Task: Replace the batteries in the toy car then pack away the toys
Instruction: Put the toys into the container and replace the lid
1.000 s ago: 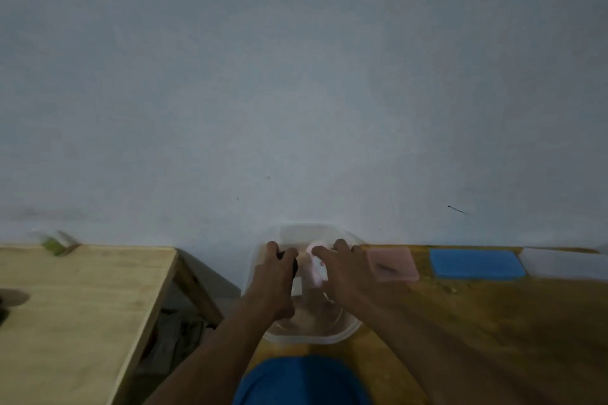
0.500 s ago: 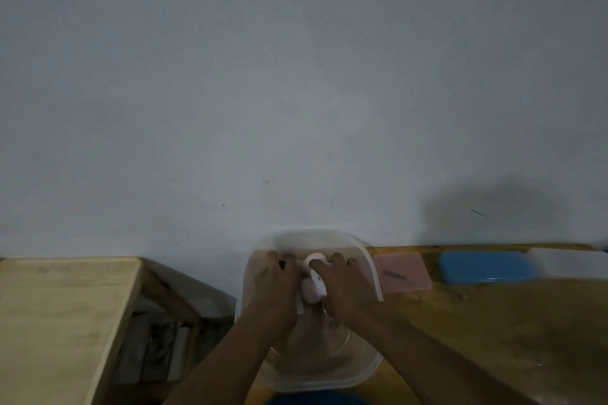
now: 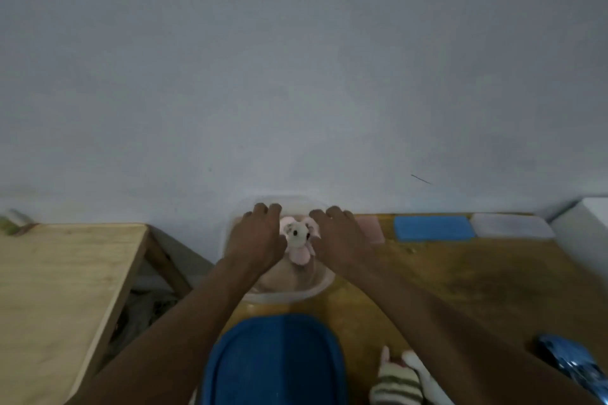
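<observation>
The pink toy [image 3: 297, 237] sits in the clear tub [image 3: 283, 297], likely being packed away. The left hand [image 3: 255, 240] and right hand [image 3: 342, 237] hug its sides, fingers bent; I cannot tell if they grip it. A blue lid [image 3: 273, 362] lies just in front of the tub, and the car [image 3: 572, 362] is far to its right, on a wooden table [image 3: 460, 289] by a grey wall [image 3: 296, 76].

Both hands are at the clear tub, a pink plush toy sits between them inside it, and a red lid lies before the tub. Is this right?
Not quite: the head view shows the lid is blue, not red. The rest holds: left hand and right hand are at the tub, with the plush toy between them inside it.
</observation>
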{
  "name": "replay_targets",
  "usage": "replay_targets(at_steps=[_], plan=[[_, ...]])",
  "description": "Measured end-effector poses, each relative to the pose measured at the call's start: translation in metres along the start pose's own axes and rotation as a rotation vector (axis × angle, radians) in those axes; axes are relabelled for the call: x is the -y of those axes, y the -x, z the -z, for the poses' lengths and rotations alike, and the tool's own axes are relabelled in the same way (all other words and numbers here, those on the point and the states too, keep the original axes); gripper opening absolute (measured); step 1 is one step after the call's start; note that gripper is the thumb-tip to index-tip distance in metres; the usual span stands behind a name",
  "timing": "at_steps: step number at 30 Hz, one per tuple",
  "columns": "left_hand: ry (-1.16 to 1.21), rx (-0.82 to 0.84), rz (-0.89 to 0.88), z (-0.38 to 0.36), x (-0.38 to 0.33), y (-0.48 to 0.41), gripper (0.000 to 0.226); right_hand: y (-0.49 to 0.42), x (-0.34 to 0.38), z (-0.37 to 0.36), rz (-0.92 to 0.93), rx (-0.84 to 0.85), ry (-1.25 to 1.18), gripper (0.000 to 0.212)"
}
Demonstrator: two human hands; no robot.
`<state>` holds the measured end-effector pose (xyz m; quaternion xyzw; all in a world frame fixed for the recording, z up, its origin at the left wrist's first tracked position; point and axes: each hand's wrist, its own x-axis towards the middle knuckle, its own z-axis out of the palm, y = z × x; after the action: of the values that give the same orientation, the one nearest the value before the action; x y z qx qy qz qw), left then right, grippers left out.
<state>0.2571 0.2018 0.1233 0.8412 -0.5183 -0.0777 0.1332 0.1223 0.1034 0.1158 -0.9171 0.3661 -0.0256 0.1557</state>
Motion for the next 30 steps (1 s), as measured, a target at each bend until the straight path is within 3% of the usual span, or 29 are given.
replay_targets(at_steps=[5, 9, 16, 23, 30], plan=[[0.010, -0.097, -0.084, -0.014, -0.061, 0.059, 0.045, 0.077, -0.041, 0.020, -0.044, -0.063, -0.004, 0.040], [-0.008, -0.039, -0.087, -0.040, -0.116, 0.104, 0.049, 0.139, -0.076, 0.021, -0.062, -0.091, -0.013, 0.041], [0.063, 0.185, -0.041, -0.088, -0.181, 0.168, 0.052, 0.232, -0.124, 0.010, -0.112, 0.086, 0.078, 0.048], [0.116, 0.362, 0.070, -0.113, -0.209, 0.192, 0.061, 0.275, -0.148, -0.023, -0.300, 0.281, -0.073, 0.078], [0.092, 0.455, 0.087, -0.117, -0.211, 0.185, 0.056, 0.262, -0.149, -0.041, -0.405, 0.286, -0.353, 0.082]])
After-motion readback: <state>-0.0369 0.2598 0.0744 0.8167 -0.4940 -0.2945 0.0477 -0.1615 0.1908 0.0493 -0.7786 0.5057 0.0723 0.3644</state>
